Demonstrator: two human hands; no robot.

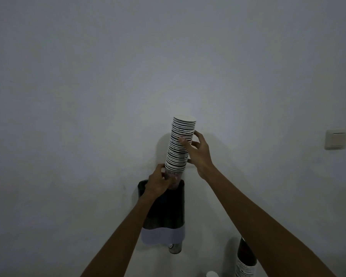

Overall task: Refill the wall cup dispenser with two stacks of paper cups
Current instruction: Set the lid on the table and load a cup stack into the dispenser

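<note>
A tall stack of black-and-white paper cups (180, 142) stands upright above the right opening of the dark wall cup dispenser (166, 212), its lowest cup at the dispenser's top rim. My left hand (160, 182) grips the bottom of the stack at the rim. My right hand (196, 150) holds the stack's middle from the right side. A cup bottom (174, 248) pokes out under the dispenser's white lower band. A second stack of cups (245, 258) stands at the lower right.
A plain white wall fills the view. A light switch (335, 138) sits on the wall at the right. A small white round object (212, 274) shows at the bottom edge beside the second stack.
</note>
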